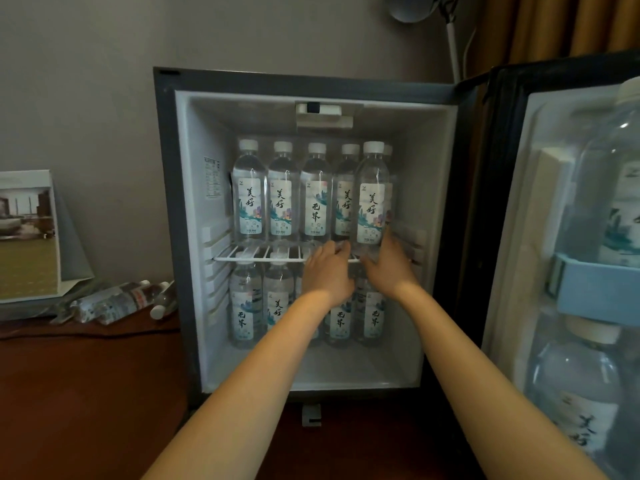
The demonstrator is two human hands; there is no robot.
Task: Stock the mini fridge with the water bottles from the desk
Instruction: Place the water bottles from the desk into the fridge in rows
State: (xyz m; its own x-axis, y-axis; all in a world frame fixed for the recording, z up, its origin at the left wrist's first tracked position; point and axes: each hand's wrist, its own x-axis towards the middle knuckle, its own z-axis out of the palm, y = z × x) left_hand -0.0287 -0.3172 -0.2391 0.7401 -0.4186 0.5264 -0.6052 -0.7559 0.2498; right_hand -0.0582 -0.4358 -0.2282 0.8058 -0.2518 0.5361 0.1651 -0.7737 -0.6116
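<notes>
We judged: seating bottle (372, 195) on shelf (242, 258). Right hand (388, 268) gripped its base; left hand (327, 271) alongside, grip unclear. Next: let go upright, fetch desk bottles (117, 301).

Mini fridge (166, 237): dark casing, white liner, door (502, 168) swung wide to right; white wire shelf (242, 256) about halfway up. Upper row (249, 202): four clear bottles upright along back, white caps, pale labels with black script; front bottle (371, 202) upright just ahead of row at right end, base gripped by right hand (388, 261), left hand (329, 268) curled at its foot. Lower row (244, 306) upright under shelf, partly hidden by forearms. Door bottles (616, 202) upright in pale blue racks. Loose bottles (117, 301) lying flat on desk (138, 323), just left of fridge.
</notes>
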